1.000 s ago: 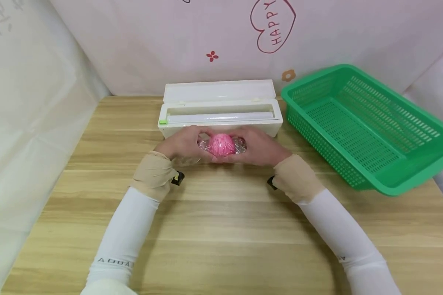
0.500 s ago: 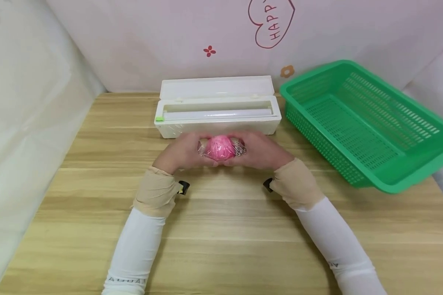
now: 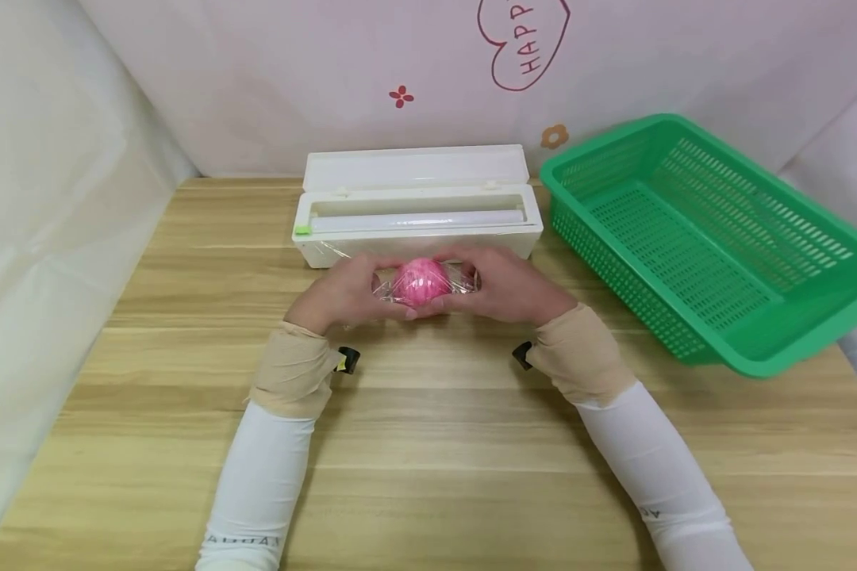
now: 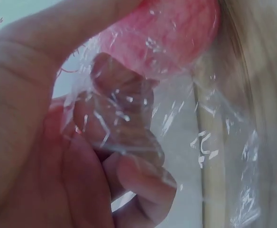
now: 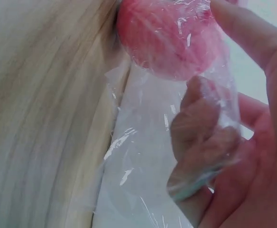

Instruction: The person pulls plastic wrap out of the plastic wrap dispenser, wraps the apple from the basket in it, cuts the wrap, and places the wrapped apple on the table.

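A round pink apple [image 3: 420, 282] with red streaks sits between both hands, wrapped in clear cling film. From the left, my left hand [image 3: 347, 291] grips it, fingers on the far side and thumb on the near side. My right hand [image 3: 507, 287] grips it from the right in the same way. Loose film [image 4: 209, 142] spreads out below the apple in the left wrist view. More crinkled film [image 5: 124, 156] shows in the right wrist view, with curled fingers seen through it. Just behind the hands stands a white cling film box [image 3: 421, 246], lid up, a roll [image 3: 417, 221] inside.
A green plastic basket [image 3: 657, 325] with slotted sides stands at the right, beside the film box. A bright green slider [image 3: 302, 230] sits at the box's left end. The wooden table [image 3: 428, 460] meets a white printed cloth [image 3: 293, 87] at the back.
Both hands have kept their hold on the wrapped apple and shifted slightly left with it. The thumbs and fingers have moved a little over the film. The head view has tilted slightly.
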A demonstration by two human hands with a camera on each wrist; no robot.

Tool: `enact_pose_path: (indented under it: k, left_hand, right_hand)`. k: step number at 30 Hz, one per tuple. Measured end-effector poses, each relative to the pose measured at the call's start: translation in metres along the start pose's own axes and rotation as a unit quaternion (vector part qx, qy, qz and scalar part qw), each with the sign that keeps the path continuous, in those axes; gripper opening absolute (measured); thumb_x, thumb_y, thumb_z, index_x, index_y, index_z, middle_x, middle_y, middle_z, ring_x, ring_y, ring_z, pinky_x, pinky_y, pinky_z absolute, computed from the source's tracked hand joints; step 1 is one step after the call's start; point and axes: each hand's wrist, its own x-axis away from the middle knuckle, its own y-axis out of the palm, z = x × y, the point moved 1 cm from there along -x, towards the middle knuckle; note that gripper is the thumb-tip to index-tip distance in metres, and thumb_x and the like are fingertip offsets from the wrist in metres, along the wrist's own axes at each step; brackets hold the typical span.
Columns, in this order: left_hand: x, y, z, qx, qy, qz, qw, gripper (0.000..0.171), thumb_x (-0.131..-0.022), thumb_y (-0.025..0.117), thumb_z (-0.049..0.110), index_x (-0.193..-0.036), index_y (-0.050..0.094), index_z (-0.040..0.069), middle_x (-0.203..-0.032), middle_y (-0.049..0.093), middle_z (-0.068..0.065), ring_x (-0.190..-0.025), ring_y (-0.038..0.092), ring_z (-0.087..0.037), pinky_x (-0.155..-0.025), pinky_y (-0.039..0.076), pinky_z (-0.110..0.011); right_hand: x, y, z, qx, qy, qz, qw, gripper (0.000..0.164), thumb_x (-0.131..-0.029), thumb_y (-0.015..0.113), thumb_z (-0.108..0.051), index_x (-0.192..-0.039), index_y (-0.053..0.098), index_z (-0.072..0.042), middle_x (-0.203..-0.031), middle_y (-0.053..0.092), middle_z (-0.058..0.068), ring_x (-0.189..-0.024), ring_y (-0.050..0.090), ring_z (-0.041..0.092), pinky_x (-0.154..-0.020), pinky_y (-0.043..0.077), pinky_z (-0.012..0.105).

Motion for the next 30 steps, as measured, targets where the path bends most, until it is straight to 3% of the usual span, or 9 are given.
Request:
enact_pose_path:
  k: [6,10,13,16,20,27,30]
  left_hand:
    - [0.006,-0.007,0.001,-0.031,-0.022,0.003,0.9993,0.08,-0.08,0.094,0.037,-0.15,0.058,0.023,-0.132,0.066,-0.004,-0.112,0.059,-0.024,-0.095,0.054,-0.042]
    - [0.016,-0.015,0.009,-0.082,-0.031,0.045,0.9951,0.083,-0.081,0.092,0.037,-0.152,0.055,0.014,-0.127,0.064,-0.011,-0.115,0.059,-0.028,-0.097,0.054,-0.045]
    - [0.019,-0.016,0.019,-0.106,0.01,0.091,0.9902,0.081,-0.081,0.092,0.039,-0.148,0.058,0.011,-0.128,0.063,-0.013,-0.119,0.056,-0.031,-0.098,0.054,-0.047]
    - [0.018,-0.012,0.029,-0.136,0.072,0.128,0.9798,0.079,-0.079,0.093,0.046,-0.143,0.063,0.011,-0.133,0.063,-0.013,-0.125,0.054,-0.032,-0.103,0.053,-0.047]
    - [0.013,-0.004,0.035,-0.175,0.115,0.137,0.9682,0.076,-0.081,0.092,0.047,-0.143,0.065,0.014,-0.135,0.067,-0.009,-0.125,0.057,-0.031,-0.103,0.053,-0.046]
    - [0.005,0.0,0.026,-0.139,0.129,0.108,0.9758,0.063,-0.086,0.089,0.035,-0.142,0.068,0.016,-0.129,0.069,-0.006,-0.116,0.061,-0.026,-0.103,0.051,-0.043]
    - [0.002,0.001,0.021,-0.138,0.134,0.111,0.975,0.061,-0.088,0.088,0.035,-0.142,0.068,0.015,-0.129,0.069,-0.007,-0.117,0.059,-0.027,-0.104,0.05,-0.044]
  right_hand:
    - [-0.002,-0.001,-0.001,-0.018,-0.017,0.003,1.0,0.057,-0.086,0.089,-0.04,-0.138,0.068,-0.03,-0.105,0.069,-0.008,-0.084,0.056,0.017,-0.072,0.05,0.03]
    - [-0.003,-0.003,0.0,-0.025,-0.013,-0.001,1.0,0.054,-0.09,0.087,-0.033,-0.14,0.069,-0.022,-0.091,0.066,0.002,-0.078,0.053,0.018,-0.066,0.047,0.027]
    - [-0.002,-0.004,0.001,-0.037,-0.004,-0.001,0.999,0.052,-0.091,0.085,-0.032,-0.139,0.069,-0.019,-0.081,0.06,0.006,-0.075,0.051,0.019,-0.062,0.043,0.026]
    - [-0.003,-0.004,0.003,-0.048,0.001,0.002,0.999,0.052,-0.091,0.085,-0.033,-0.139,0.07,-0.02,-0.079,0.058,0.007,-0.074,0.05,0.02,-0.061,0.041,0.026]
    - [-0.003,-0.005,0.005,-0.064,-0.004,0.004,0.998,0.05,-0.091,0.085,-0.032,-0.138,0.07,-0.021,-0.08,0.058,0.007,-0.075,0.05,0.021,-0.061,0.041,0.026]
    - [-0.004,-0.002,0.008,-0.068,-0.001,0.0,0.998,0.05,-0.092,0.084,-0.032,-0.138,0.07,-0.022,-0.083,0.058,0.007,-0.076,0.05,0.021,-0.062,0.042,0.027]
    - [-0.004,-0.002,0.007,-0.053,0.016,-0.001,0.998,0.053,-0.092,0.084,-0.035,-0.141,0.068,-0.021,-0.087,0.061,0.005,-0.079,0.052,0.021,-0.066,0.046,0.029]
